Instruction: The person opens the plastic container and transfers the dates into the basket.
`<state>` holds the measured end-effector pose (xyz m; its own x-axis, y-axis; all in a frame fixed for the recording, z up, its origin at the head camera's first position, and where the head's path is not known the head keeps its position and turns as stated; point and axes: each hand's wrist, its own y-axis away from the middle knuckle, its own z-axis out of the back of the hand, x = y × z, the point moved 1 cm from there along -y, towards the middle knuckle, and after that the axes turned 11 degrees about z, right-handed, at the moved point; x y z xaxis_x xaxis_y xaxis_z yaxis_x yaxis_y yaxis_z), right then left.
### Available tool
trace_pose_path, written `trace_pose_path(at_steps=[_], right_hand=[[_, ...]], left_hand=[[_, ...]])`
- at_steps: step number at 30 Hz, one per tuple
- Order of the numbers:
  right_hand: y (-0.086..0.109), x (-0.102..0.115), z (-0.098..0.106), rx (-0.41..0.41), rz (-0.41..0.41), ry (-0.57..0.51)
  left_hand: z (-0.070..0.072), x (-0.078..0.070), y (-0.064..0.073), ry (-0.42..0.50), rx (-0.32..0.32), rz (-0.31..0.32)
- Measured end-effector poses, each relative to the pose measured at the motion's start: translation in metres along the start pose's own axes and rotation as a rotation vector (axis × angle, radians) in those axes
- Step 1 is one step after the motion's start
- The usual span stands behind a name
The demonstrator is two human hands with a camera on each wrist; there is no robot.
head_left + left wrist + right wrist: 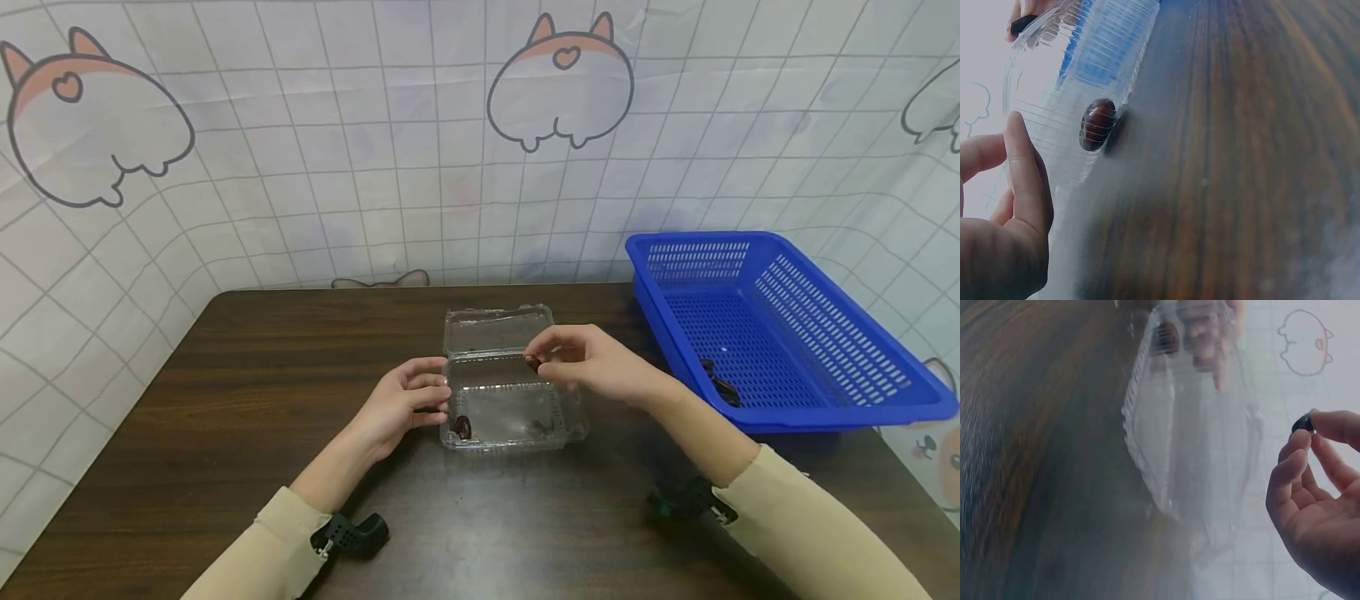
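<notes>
A clear plastic clamshell box [513,446] lies on the table with its hinged lid [498,331] folded back, away from me. One dark brown, glossy date [462,427] sits in its near left corner; the left wrist view shows this date [1097,125] through the ribbed wall. My left hand [408,402] rests its loosely extended fingers against the left side of the box. Over the right part of the box, my right hand [592,367] pinches another date [1302,424] between thumb and fingertips, above the box floor.
To the right, a blue plastic basket [825,417] with slotted walls stands on the dark wood table [225,417]. Several dates [723,390] lie in its near left corner. A white gridded cloth [375,167] with animal drawings hangs behind the table.
</notes>
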<state>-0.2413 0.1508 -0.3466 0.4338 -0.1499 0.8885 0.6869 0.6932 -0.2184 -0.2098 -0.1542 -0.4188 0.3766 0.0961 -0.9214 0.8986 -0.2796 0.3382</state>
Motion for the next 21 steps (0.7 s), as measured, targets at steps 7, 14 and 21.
trace_pose_path(at_steps=[7, 14, 21], right_hand=[[0.016, 0.005, 0.018, -0.103, -0.004, 0.036], [0.031, 0.009, 0.037, -0.167, -0.024, 0.065], [0.045, 0.013, 0.054, -0.231, -0.048, 0.092]], left_hand=[[0.000, 0.001, 0.000, -0.003, -0.001, 0.000], [0.000, 0.000, 0.000, -0.002, 0.004, -0.004], [-0.001, -0.001, -0.001, -0.014, 0.005, -0.003]])
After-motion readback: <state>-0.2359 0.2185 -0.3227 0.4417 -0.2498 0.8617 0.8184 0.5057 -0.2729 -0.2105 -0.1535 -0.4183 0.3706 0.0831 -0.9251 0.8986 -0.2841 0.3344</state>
